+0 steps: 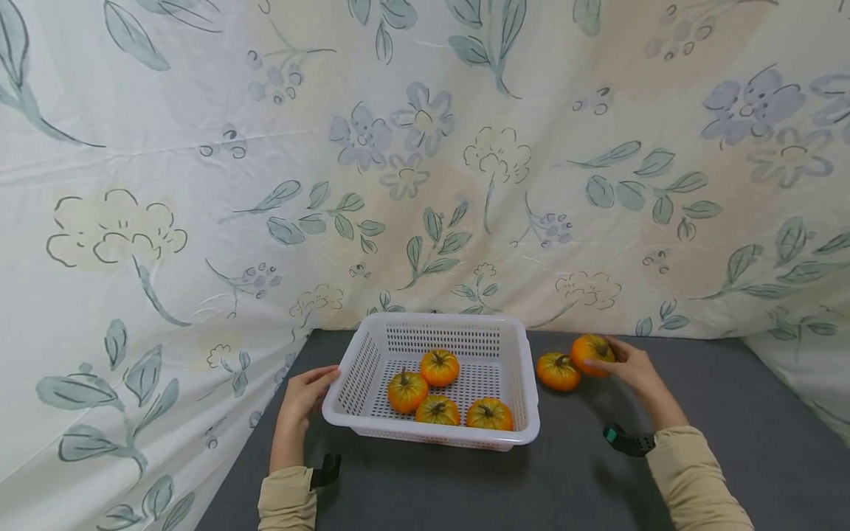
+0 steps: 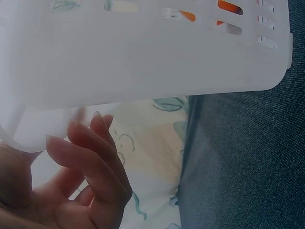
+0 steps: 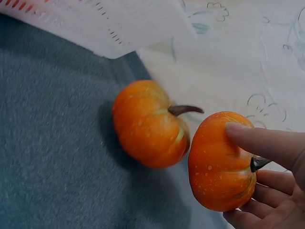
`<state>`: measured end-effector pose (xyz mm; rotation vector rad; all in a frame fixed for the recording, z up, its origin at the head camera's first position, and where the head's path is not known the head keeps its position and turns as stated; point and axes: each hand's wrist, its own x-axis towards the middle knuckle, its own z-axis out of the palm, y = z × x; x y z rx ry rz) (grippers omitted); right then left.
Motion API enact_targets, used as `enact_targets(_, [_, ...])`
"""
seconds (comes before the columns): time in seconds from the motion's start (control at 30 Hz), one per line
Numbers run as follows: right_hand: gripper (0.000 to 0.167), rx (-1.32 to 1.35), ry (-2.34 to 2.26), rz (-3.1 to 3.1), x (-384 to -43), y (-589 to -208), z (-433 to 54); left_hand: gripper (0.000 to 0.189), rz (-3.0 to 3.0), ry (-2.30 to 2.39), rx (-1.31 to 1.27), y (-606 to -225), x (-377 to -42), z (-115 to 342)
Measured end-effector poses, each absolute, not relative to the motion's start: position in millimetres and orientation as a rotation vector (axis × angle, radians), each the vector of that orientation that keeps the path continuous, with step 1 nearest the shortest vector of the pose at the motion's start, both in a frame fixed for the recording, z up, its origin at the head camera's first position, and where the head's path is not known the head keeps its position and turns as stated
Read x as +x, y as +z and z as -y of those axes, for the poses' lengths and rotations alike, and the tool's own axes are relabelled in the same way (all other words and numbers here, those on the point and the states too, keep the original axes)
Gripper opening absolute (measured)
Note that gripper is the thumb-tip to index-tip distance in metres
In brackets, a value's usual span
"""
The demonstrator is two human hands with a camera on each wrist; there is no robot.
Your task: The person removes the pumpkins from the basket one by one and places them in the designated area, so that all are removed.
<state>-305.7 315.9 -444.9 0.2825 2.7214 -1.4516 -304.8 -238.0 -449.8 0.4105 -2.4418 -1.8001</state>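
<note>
Orange pumpkin [image 1: 587, 355] is pinched by the right hand [image 1: 634, 367], its stem turned palmward, its long axis crosswise. A second pumpkin [image 1: 556, 375] is interposed between it and the white basket [image 1: 425, 431] leftward, whose rim is gripped by the left hand [image 1: 305, 392].

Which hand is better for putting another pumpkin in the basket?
Probably the right hand: it already holds a pumpkin, with a second pumpkin close by, right of the white basket. The left hand holds the basket's opposite rim, farther from both.
</note>
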Motion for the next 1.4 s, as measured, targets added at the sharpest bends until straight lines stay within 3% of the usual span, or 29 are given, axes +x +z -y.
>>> enact_targets(1.4, [0.086,0.368,-1.317,-2.857,-308,-476,-328,0.045,2.450,-1.787,0.403,-450,-305,238])
